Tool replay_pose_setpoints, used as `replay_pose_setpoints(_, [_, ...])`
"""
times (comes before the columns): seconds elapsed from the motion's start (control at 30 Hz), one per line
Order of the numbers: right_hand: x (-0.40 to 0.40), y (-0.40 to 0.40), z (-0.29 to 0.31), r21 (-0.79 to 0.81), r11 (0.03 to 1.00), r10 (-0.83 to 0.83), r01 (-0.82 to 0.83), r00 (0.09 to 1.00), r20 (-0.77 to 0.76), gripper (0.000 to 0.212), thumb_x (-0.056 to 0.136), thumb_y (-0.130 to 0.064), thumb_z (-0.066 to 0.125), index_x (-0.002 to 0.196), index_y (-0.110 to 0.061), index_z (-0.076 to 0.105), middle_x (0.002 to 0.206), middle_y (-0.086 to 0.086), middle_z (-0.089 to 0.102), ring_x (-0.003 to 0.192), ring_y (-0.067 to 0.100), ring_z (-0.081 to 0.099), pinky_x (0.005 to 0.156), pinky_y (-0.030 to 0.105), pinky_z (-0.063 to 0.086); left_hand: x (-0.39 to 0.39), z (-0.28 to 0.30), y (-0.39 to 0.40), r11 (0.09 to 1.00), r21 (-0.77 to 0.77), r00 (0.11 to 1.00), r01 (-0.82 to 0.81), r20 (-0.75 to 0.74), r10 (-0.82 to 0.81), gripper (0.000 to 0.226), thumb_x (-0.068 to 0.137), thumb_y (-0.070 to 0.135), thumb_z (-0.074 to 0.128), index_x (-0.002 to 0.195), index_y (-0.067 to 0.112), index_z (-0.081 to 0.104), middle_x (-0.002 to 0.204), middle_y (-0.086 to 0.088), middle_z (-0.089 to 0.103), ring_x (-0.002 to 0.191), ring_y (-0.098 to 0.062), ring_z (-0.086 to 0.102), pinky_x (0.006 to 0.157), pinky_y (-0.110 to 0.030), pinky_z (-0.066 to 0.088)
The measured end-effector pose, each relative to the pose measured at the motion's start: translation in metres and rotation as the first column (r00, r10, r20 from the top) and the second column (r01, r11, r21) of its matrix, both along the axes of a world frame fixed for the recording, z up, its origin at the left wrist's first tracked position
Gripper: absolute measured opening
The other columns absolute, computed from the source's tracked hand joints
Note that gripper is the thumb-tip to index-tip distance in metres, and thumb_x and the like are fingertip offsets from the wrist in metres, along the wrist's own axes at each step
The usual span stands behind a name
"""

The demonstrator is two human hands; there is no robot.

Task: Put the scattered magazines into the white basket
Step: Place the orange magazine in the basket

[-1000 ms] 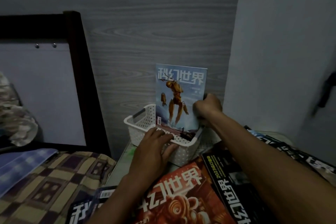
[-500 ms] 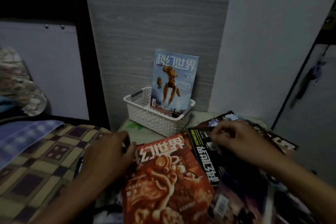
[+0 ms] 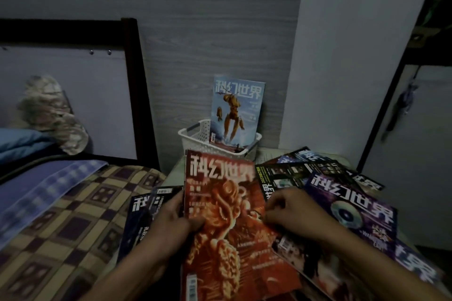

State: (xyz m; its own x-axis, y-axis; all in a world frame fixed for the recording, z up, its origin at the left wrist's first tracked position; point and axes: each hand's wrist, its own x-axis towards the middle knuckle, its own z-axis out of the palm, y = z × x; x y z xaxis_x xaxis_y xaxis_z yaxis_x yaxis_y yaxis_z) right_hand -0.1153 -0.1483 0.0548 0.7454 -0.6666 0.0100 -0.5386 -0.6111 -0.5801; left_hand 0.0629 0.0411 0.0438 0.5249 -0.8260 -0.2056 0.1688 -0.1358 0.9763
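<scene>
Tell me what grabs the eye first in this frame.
The red magazine dominates the centre foreground, with the left hand gripping its left edge and the right hand at its right edge. Behind it, the blue magazine stands upright in the white basket against the grey wood-grain wall. More dark magazines, including the purple magazine, lie fanned out to the right.

Dim bedroom corner, barely any light

Grey wood-grain wall panel (image 3: 220, 39) sits next to a plain pale wall (image 3: 347, 56); dark bed frame (image 3: 133, 85) on the left, checked bedspread (image 3: 73, 222) spread below it.
</scene>
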Motion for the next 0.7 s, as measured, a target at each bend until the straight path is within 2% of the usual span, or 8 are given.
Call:
replay_pose_setpoints(0.07, [0.001,-0.006,0.007,0.295,0.955,-0.122,0.036,0.953,0.276,0.036,0.074,-0.032,0.083,0.103,-0.025,0.063,0.095,-0.005,0.071,0.076,0.002,0.069,0.068,0.028,0.057,0.003,0.01,0.003,0.981,-0.192,1.0,-0.01,0.005,0.011,0.042,0.086,0.01,0.067,0.116,0.038,0.062,0.106,-0.005,0.077,0.092,-0.029,0.074,0.064,-0.037,0.061])
replay_pose_setpoints(0.1, [0.002,-0.01,0.013,0.463,0.885,-0.147,-0.048,0.915,0.376,0.048,0.075,-0.031,0.083,0.116,-0.025,0.059,0.101,0.002,0.073,0.08,0.01,0.072,0.071,0.033,0.058,0.009,0.017,0.004,0.962,-0.272,0.999,-0.023,0.03,0.032,0.042,0.083,0.014,0.069,0.117,0.038,0.063,0.109,-0.006,0.075,0.094,-0.029,0.074,0.065,-0.036,0.061])
replay_pose_setpoints(0.17, [0.006,-0.013,0.028,0.578,0.776,-0.075,-0.254,0.872,0.484,0.043,0.082,-0.033,0.076,0.122,-0.028,0.06,0.097,0.011,0.075,0.068,0.019,0.07,0.054,0.03,0.056,0.025,0.033,0.003,0.921,-0.385,0.988,-0.066,0.105,0.115,0.04,0.079,0.02,0.071,0.116,0.035,0.065,0.113,-0.006,0.074,0.095,-0.027,0.074,0.066,-0.035,0.06])
replay_pose_setpoints(0.23, [0.017,-0.015,0.047,0.488,0.801,0.026,-0.348,0.833,0.552,0.018,0.09,-0.031,0.066,0.105,-0.023,0.072,0.082,0.012,0.075,0.056,0.02,0.066,0.043,0.025,0.05,0.041,0.055,-0.008,0.888,-0.446,0.962,-0.112,0.174,0.208,0.041,0.077,0.023,0.073,0.115,0.036,0.067,0.112,0.0,0.074,0.096,-0.023,0.074,0.066,-0.032,0.06])
replay_pose_setpoints(0.27, [0.028,-0.018,0.058,0.433,0.84,0.018,-0.328,0.814,0.581,0.016,0.093,-0.029,0.063,0.099,-0.019,0.074,0.074,0.011,0.074,0.054,0.02,0.066,0.043,0.025,0.051,0.048,0.066,-0.018,0.871,-0.473,0.945,-0.133,0.205,0.256,0.039,0.078,0.024,0.073,0.114,0.038,0.067,0.111,0.004,0.075,0.096,-0.019,0.073,0.066,-0.03,0.06])
replay_pose_setpoints(0.43, [0.086,-0.059,0.117,0.31,0.947,-0.171,-0.082,0.689,0.704,0.006,0.096,-0.019,0.06,0.095,-0.013,0.06,0.06,0.003,0.07,0.047,0.018,0.065,0.042,0.027,0.053,0.096,0.134,-0.1,0.869,-0.472,0.824,-0.15,0.426,0.374,0.027,0.098,0.024,0.055,0.113,0.044,0.063,0.096,0.019,0.071,0.083,0.006,0.068,0.056,-0.01,0.052])
replay_pose_setpoints(0.57, [0.13,-0.102,0.123,0.242,0.967,-0.228,0.082,0.709,0.667,0.012,0.095,-0.019,0.062,0.086,-0.012,0.057,0.074,0.005,0.069,0.058,0.016,0.067,0.048,0.031,0.054,0.146,0.155,-0.173,0.894,-0.4,0.793,-0.202,0.469,0.389,0.03,0.096,0.014,0.055,0.122,0.028,0.063,0.102,0.016,0.064,0.092,-0.001,0.061,0.071,-0.023,0.05])
replay_pose_setpoints(0.7, [0.164,-0.138,0.088,0.139,0.961,-0.275,0.241,0.754,0.597,0.014,0.088,-0.021,0.07,0.083,-0.009,0.064,0.085,0.006,0.071,0.081,0.023,0.069,0.077,0.048,0.059,0.184,0.116,-0.228,0.89,-0.323,0.753,-0.323,0.482,0.448,0.026,0.092,0.012,0.062,0.117,0.02,0.066,0.113,0.002,0.068,0.103,-0.015,0.063,0.086,-0.035,0.054])
